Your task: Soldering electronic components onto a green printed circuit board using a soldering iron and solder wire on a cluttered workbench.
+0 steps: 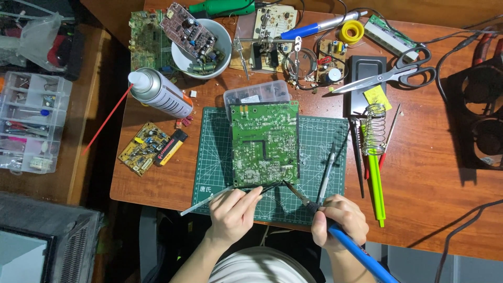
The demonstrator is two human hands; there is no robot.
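Observation:
A green circuit board (265,142) lies solder side up on a dark green cutting mat (212,157). My left hand (233,214) grips thin metal tweezers (209,200) whose tips point right toward the board's near edge. My right hand (339,220) holds a soldering iron (350,246) with a blue handle; its tip (287,184) reaches up-left to the same near edge of the board. Both tool tips meet close together there.
A spray can (161,93) and a small yellow board (142,149) lie left of the mat. A white bowl (201,50) of parts, scissors (393,73), a solder spool (351,31), a coil iron stand (374,128) and green-handled tools (375,183) crowd the back and right. A parts organiser (31,123) sits far left.

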